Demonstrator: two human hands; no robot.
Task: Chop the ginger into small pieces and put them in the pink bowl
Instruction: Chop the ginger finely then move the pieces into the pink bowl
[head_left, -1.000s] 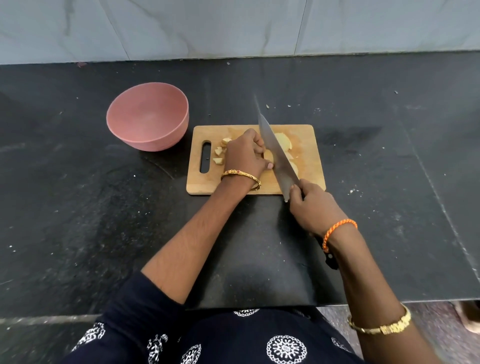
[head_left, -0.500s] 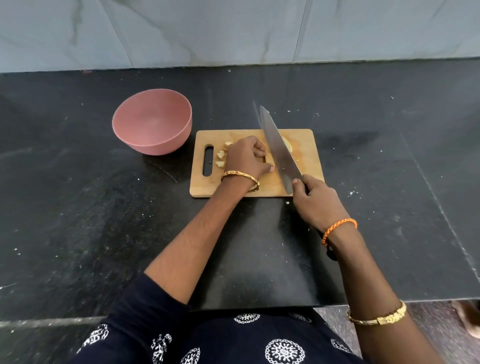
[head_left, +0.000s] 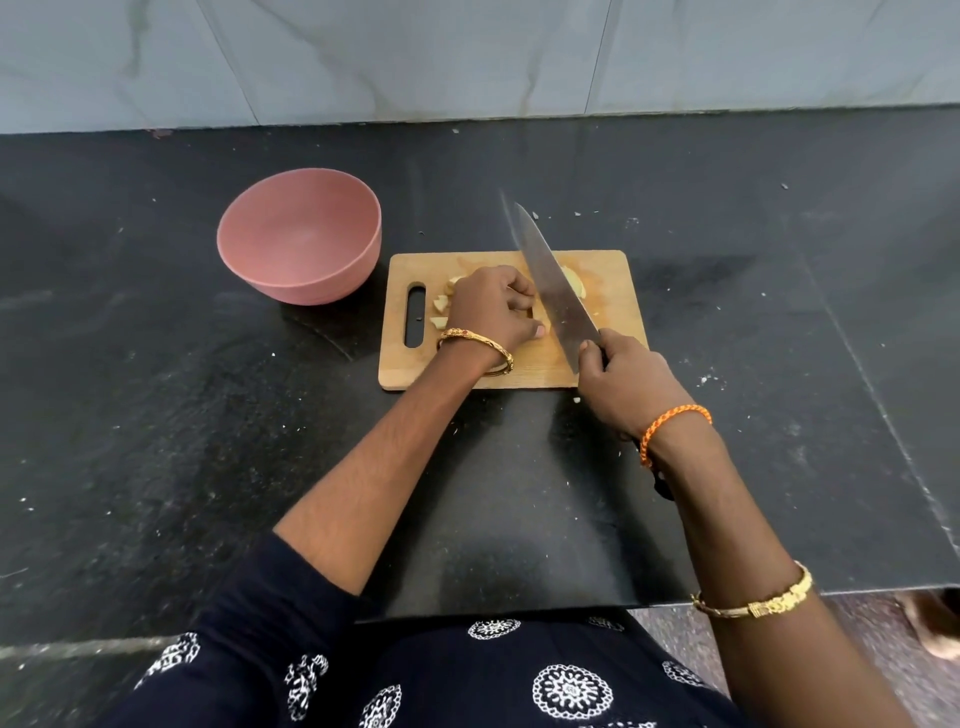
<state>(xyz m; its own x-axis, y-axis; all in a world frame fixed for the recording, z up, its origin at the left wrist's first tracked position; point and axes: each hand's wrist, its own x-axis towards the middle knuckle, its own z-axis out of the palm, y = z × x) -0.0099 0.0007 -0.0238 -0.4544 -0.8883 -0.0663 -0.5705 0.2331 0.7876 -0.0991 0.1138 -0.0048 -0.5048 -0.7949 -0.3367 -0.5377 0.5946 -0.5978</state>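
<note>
A wooden chopping board (head_left: 613, 270) lies on the black counter. My left hand (head_left: 493, 309) sits curled on the board and holds down a piece of ginger that it mostly hides. Small cut ginger pieces (head_left: 440, 304) lie to its left, near the board's handle slot. A larger pale ginger slice (head_left: 574, 280) shows just right of the blade. My right hand (head_left: 623, 382) grips the handle of a big knife (head_left: 553, 288), whose blade slants across the board right beside my left fingers. The pink bowl (head_left: 301, 234) stands left of the board and looks empty.
The black stone counter (head_left: 156, 415) carries pale crumbs and specks around the board. A grey tiled wall (head_left: 467, 57) rises behind it. The counter's front edge runs just before my body, with floor visible at the lower right.
The knife blade has shifted slightly left, closer to my left fingers, over the ginger. My left hand has stayed on the board. The camera has tilted a little.
</note>
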